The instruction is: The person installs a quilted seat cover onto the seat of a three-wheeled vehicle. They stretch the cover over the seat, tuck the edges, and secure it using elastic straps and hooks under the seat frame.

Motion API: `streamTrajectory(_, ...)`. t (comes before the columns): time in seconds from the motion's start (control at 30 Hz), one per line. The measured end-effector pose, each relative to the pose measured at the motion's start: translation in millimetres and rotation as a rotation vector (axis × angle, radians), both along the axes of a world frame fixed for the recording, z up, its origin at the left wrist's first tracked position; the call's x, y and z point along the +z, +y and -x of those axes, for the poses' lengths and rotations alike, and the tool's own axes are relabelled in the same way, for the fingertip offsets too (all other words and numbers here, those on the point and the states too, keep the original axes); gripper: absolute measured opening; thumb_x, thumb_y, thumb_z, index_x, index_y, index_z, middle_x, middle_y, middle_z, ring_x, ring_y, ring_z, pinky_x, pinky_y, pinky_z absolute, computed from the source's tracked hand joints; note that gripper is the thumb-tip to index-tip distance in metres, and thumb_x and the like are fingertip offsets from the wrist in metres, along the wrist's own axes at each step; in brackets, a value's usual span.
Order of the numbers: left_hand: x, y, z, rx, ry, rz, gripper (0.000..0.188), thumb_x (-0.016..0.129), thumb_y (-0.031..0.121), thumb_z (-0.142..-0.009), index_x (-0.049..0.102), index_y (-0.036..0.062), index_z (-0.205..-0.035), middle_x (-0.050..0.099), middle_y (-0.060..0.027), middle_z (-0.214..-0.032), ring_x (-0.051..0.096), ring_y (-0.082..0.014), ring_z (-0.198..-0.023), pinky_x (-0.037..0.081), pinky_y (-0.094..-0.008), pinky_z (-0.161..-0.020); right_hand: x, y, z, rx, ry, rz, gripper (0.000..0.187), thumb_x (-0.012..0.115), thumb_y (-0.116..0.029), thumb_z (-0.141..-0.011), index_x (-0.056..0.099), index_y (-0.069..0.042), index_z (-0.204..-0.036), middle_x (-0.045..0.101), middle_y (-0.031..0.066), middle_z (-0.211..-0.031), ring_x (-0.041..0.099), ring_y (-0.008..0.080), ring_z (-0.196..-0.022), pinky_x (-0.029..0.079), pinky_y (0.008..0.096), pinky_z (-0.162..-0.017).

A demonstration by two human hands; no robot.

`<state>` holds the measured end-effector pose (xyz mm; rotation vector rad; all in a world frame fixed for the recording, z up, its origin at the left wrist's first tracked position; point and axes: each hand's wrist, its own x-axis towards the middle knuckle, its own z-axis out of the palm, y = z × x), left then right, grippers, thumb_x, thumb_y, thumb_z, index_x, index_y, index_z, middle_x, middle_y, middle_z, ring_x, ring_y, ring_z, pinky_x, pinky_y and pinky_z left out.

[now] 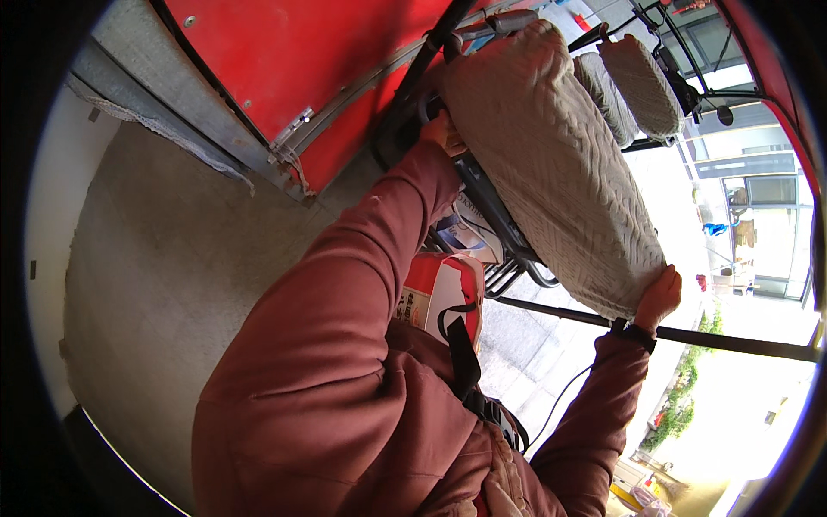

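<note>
A long padded seat in a wrinkled, textured beige seat cover (551, 164) stretches across the upper middle, tilted from upper left to lower right. At its near left edge, beside a black metal tube, my left hand (443, 134) is closed on the border of the cover; the fingertips are partly hidden. My right hand (658, 297) grips the cover at the lower right corner, fingers curled over the edge. Behind the seat, two smaller cushions (642, 86) wear similar beige fabric.
Below the seat are black frame bars (517, 250), a printed bag (469, 228) and a red-and-white box (444, 293). Red panels (284, 52) with a metal latch stand at the upper left. A black bar (732, 343) runs to the right. Grey floor (172, 258) lies at left.
</note>
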<state>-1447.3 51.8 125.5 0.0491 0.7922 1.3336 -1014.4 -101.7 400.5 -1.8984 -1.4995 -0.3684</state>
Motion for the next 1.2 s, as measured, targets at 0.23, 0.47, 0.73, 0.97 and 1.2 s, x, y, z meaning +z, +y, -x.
streamTrajectory(0.23,-43.2,49.9,2.3,-0.069,-0.366,-0.165,0.05,0.045,0.05,-0.103,0.057,0.0104,-0.131,0.064,-0.0106,-0.128,0.065,-0.0311,-0.111,0.054,-0.0499,-0.092,1.8,-2.1,5.8,-0.046,-0.038,0.023,0.034,0.053,-0.03,-0.101,0.068,0.0,-0.097,0.069,0.0199,-0.087,0.063,0.0345,-0.078,0.048,0.043,-0.073)
streamTrajectory(0.47,-58.7,57.4,13.0,-0.429,-0.768,-0.425,0.036,0.049,0.032,-0.103,0.059,0.0084,-0.129,0.067,-0.0128,-0.125,0.068,-0.0306,-0.107,0.057,-0.0482,-0.088,0.7,-4.8,2.5,-0.055,-0.02,0.013,0.034,0.054,-0.03,-0.102,0.067,0.001,-0.098,0.068,0.0184,-0.089,0.062,0.0329,-0.08,0.049,0.0412,-0.075)
streamTrajectory(0.73,-28.2,15.3,2.6,-0.057,-0.272,-0.161,0.039,0.046,0.028,-0.106,0.053,0.0058,-0.137,0.061,-0.0156,-0.134,0.064,-0.0326,-0.115,0.051,-0.0512,-0.097,-1.4,-6.1,-5.6,-0.123,-0.135,0.052,0.036,0.052,-0.031,-0.102,0.067,0.002,-0.096,0.066,0.0179,-0.092,0.061,0.0351,-0.085,0.048,0.0428,-0.079)
streamTrajectory(0.97,-42.3,7.0,-7.5,0.059,-0.491,-0.036,0.042,0.045,0.033,-0.107,0.053,0.0024,-0.135,0.061,-0.0178,-0.133,0.062,-0.0333,-0.116,0.049,-0.0526,-0.101,-0.5,-5.5,-7.7,-0.134,-0.081,0.091,0.039,0.051,-0.034,-0.103,0.069,0.001,-0.102,0.069,0.0203,-0.091,0.063,0.0369,-0.083,0.048,0.0449,-0.077)
streamTrajectory(1.2,-18.2,2.3,-4.3,0.027,-0.38,0.124,0.046,0.052,0.039,-0.103,0.056,0.0019,-0.13,0.063,-0.0174,-0.128,0.066,-0.0333,-0.111,0.055,-0.0509,-0.094,-0.7,-5.0,-10.8,-0.128,-0.006,0.084,0.04,0.051,-0.035,-0.103,0.069,0.001,-0.101,0.069,0.0209,-0.09,0.063,0.0364,-0.081,0.048,0.0446,-0.076)
